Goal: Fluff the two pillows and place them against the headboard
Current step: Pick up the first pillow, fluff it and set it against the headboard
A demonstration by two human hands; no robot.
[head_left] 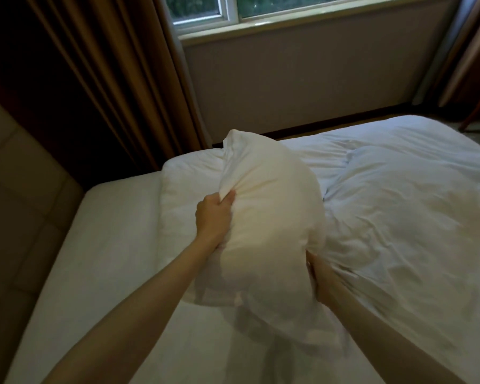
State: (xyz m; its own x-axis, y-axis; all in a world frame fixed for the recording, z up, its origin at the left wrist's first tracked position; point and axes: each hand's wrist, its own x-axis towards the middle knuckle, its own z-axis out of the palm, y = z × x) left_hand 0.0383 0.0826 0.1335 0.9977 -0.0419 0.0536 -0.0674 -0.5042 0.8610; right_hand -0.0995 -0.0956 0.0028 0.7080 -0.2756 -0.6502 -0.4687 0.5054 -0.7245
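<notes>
a white pillow is shown held up over the bed, stood roughly on end, with one corner raised toward the window and the lower end hanging just above the bare sheet. the left hand is closed on the pillow's left edge, the fingers curled tight into a pinched fold of the cover, so that creases are drawn out from the grip. the right hand is pressed flat against the pillow's lower right side; the fingers are seen extended along the fabric, but whether cloth is gripped there cannot be told, as the fingertips are hidden by the pillow. both forearms are extended from the lower edge of the view.

a second pillow is seen lying flat on the mattress behind the held one, partly covered by it, near the padded headboard but not touching it. a rumpled white duvet is spread across the right part of the bed, its edge just beside the right hand. a brown curtain is hung at the upper left, beside the window. the lower part of the held pillow is blurred.
</notes>
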